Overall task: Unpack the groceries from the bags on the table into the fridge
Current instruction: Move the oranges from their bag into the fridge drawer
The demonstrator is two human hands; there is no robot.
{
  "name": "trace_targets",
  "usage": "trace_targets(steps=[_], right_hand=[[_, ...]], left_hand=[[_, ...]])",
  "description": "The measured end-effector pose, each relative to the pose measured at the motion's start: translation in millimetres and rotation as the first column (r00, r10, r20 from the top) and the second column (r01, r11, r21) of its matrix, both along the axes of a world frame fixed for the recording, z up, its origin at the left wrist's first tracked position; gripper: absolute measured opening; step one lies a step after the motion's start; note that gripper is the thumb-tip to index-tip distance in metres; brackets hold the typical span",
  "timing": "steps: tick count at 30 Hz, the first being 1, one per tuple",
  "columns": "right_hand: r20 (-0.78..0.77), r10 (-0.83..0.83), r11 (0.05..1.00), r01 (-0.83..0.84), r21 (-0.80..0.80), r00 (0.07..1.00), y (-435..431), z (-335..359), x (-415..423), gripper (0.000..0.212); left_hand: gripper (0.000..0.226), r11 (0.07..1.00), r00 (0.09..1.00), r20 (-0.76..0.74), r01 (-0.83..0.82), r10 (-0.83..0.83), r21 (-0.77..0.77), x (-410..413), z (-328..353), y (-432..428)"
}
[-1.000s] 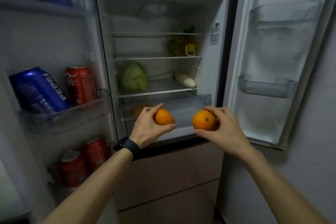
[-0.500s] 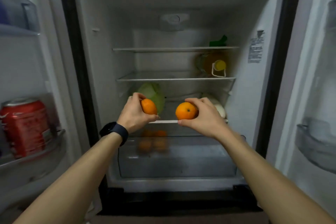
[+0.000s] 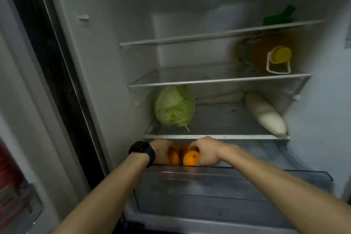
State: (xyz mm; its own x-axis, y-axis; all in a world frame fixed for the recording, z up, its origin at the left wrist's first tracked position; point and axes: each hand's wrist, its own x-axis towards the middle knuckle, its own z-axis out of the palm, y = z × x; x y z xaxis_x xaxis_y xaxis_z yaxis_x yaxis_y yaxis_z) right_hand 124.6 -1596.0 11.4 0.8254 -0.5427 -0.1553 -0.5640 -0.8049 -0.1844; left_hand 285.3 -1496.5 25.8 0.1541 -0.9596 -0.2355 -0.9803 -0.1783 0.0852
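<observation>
Standing by the open fridge (image 3: 114,62) here, and this looks like mid-unpacking to me. Everything below is relative to the clear crisper drawer (image 3: 228,186) at the bottom.

Both hands are over the back left part of the drawer, just under the shelf above it. The right hand (image 3: 207,151) has its fingers (image 3: 195,146) curled over the top of the right-hand orange (image 3: 190,158), a proper grip, not let go. The left hand (image 3: 161,151), the one with the black watch (image 3: 142,150), is wrapped around the left-hand orange (image 3: 173,157). That one's blurry, but it looks held too. The two oranges are just beside each other, right at the drawer's rim and not set down yet. There's an orange smear deeper in the drawer between the hands. Could be more fruit, I can't tell.

Already in, as far as I can see:
- cabbage (image 3: 173,106) on the shelf directly above the drawer, left end
- white radish (image 3: 266,114) on the same shelf, right end
- a bottle (image 3: 266,53) with a yellow cap two shelves above the drawer, right side

So my guess is a decent chunk is done, and these two oranges are a second from landing. The bags and the tabletop aren't in view, so no idea how much is left.
</observation>
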Motion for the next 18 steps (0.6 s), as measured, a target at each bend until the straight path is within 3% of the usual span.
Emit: trace_targets(steps=[6,8,12,18], right_hand=[[-0.275,0.127,0.99,-0.106,0.089,0.953,-9,-27,24,0.029],[-0.277,0.127,0.991,-0.109,0.081,0.952,-12,-32,26,0.03],[-0.299,0.096,0.995,-0.082,0.059,0.949,-13,-37,28,0.031],[-0.38,0.057,0.988,0.001,0.152,0.923,-18,-53,34,0.033]], left_hand=[[0.034,0.951,0.999,0.045,-0.025,0.011,0.308,3,-19,-25],[0.024,0.943,0.997,0.071,-0.017,-0.007,0.331,2,-22,-31],[0.044,0.951,0.989,0.129,0.023,-0.066,0.309,-3,-19,-33],[0.056,0.947,0.995,0.102,-0.013,-0.021,0.322,-2,-28,-35]])
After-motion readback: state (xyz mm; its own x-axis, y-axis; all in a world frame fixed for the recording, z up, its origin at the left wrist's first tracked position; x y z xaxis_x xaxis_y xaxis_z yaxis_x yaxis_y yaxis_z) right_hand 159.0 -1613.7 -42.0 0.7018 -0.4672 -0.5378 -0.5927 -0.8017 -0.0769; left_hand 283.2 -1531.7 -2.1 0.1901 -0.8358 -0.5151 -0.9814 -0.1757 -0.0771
